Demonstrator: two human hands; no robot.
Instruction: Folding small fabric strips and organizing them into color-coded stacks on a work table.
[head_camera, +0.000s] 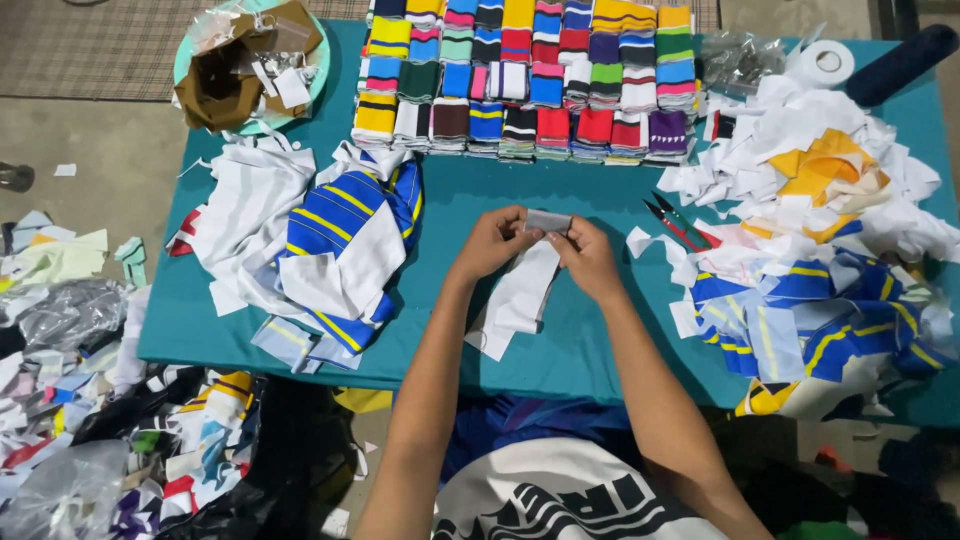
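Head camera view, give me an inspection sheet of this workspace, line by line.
Surface: teal table, mostly covered.
Job's things: white fabric strip held by left hand and right hand, fingers pinching its folded top.
Clutter: stacked striped bands at the back; blue-yellow striped cloth left; scrap heap right; red-handled snips; tape roll; bowl of scraps.
Cables: nothing seen.
Surroundings: fabric offcuts on the floor.

White fabric strip (520, 295); teal table cover (560, 200); blue, yellow-striped cloth pile (350, 225); red-handled snips (680, 225); multicoloured striped folded stacks (530, 80).
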